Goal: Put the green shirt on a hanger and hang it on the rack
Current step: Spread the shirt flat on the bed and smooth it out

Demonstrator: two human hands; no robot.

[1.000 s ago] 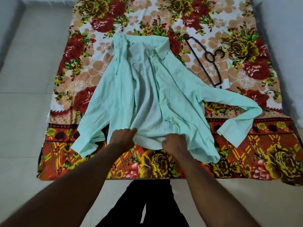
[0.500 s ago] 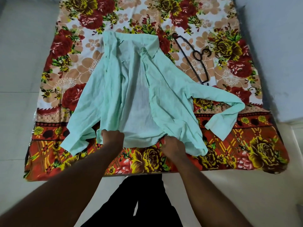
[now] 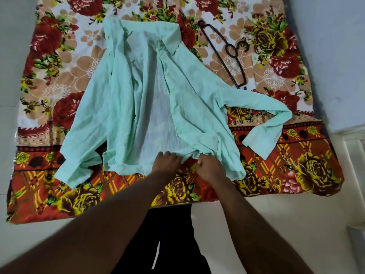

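Observation:
A pale green long-sleeved shirt (image 3: pixel 146 99) lies spread open on a floral bedsheet (image 3: pixel 59 80), collar at the far end and both sleeves flung outward. My left hand (image 3: pixel 166 162) and my right hand (image 3: pixel 209 165) sit close together at the shirt's near hem, each pinching the cloth. A black hanger (image 3: pixel 227 54) lies flat on the sheet just right of the collar, apart from the shirt. No rack is in view.
The sheet covers a low mattress with pale tiled floor (image 3: pixel 15 46) to the left and in front. A grey wall (image 3: pixel 335 56) runs along the right side. My dark trouser legs (image 3: pixel 169 234) stand at the near edge.
My left hand has slid right along the hem, closing the gap to my right hand. The view has shifted closer over the shirt.

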